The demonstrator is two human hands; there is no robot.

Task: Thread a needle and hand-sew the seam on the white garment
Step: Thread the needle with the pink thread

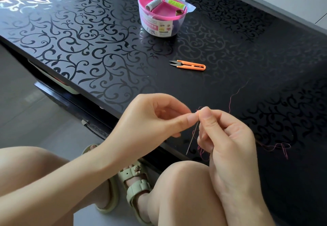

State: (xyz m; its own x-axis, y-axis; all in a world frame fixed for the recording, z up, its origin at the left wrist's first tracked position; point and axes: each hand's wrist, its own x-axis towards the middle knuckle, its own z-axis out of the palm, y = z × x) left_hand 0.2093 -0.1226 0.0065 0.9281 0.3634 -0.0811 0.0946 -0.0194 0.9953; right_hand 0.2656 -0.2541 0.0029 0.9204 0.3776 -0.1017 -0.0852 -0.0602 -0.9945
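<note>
A thin steel needle (192,137) hangs point down over the near edge of the black table (230,57). My left hand (152,116) pinches its top end between thumb and forefinger. My right hand (228,135) meets it there, thumb and forefinger pinched on the red thread (231,98) at the needle's eye. The thread trails up over the table and loops down below my right hand to a tangle at the right. No white garment is in view.
Orange thread snips (190,65) lie mid-table. A pink-and-clear sewing kit box (161,15) with several spools stands at the back. My knees and sandalled feet are below the table's edge.
</note>
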